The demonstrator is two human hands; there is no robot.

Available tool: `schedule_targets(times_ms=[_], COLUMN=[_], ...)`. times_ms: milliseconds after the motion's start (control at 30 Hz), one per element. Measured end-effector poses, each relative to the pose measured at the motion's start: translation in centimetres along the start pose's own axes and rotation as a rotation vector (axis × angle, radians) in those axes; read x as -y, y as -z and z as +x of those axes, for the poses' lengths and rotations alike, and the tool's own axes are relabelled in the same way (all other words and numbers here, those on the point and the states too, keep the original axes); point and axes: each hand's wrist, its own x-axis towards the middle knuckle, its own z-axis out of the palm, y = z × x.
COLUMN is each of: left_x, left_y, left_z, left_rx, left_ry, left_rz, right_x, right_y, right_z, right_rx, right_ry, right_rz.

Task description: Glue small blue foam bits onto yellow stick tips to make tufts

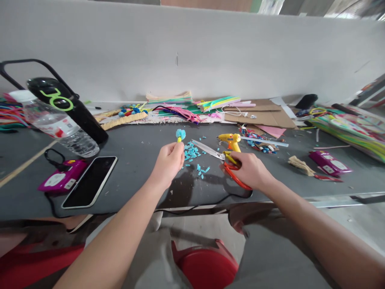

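Pale grey partition (120,48) w/ a small dark mark (177,59) runs along the back of a dk grey tabletop (135,160), which has a tan strip (27,163) crossing its L side; over the partition's top edge there's a brownish panel (207,4), a bit of green (256,5) & blurry bright bkgd (270,6) upper R. Below, grey flr (345,228) shows w/ a red stool (207,267) btwn center & bottom edge, plus another red seat (39,261) lower L. Light's soft, no lamp in view.
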Motion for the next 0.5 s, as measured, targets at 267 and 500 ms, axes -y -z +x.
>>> schedule_targets(times_ms=[267,500], left_x=[-0.27,-0.23], left_y=[0.02,-0.03], left_z=[-0.09,-0.04], left_rx=[0.007,0.021], left_ry=[0.01,0.014], left_rz=[-0.012,0.002], right_x=[-0.59,-0.52], right_y=[0.06,-0.09], right_z=[0.26,0.26], right_rx=[0.008,0.027], right_ry=[0.032,0.057], right_rz=[-0.03,-0.075])
